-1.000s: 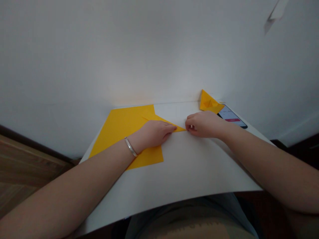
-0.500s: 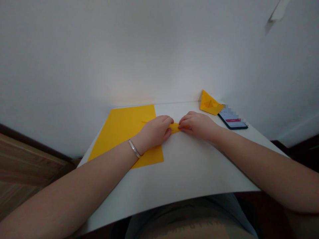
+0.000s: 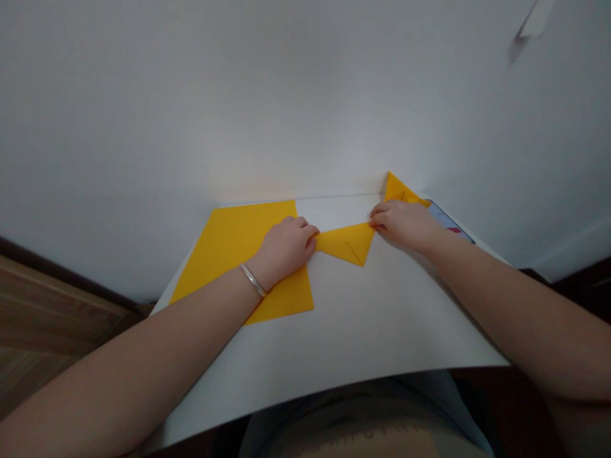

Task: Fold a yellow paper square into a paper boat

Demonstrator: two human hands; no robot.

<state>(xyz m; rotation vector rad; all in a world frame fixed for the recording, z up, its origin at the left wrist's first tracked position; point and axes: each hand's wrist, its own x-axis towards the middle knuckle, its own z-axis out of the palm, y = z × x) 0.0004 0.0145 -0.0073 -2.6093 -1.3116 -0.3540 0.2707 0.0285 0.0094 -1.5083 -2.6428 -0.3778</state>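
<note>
A small folded piece of yellow paper (image 3: pixel 347 243) is stretched between my two hands just above the white table (image 3: pixel 363 318). My left hand (image 3: pixel 286 245), with a silver bracelet on the wrist, pinches its left corner. The right corner is pinched by my right hand (image 3: pixel 403 222). The piece shows as a downward-pointing triangle. My left hand rests over a flat sheet of yellow paper (image 3: pixel 238 245) on the left of the table.
A finished yellow paper boat (image 3: pixel 398 189) stands at the far right by the white wall (image 3: pixel 286 95). A phone (image 3: pixel 451 222) lies beside it, partly hidden by my right hand. The table's near edge is at my lap; wooden floor shows at left.
My hands were close together on the folded paper; they have drawn apart, the right one moving right, and the paper has opened out into a wider triangle.
</note>
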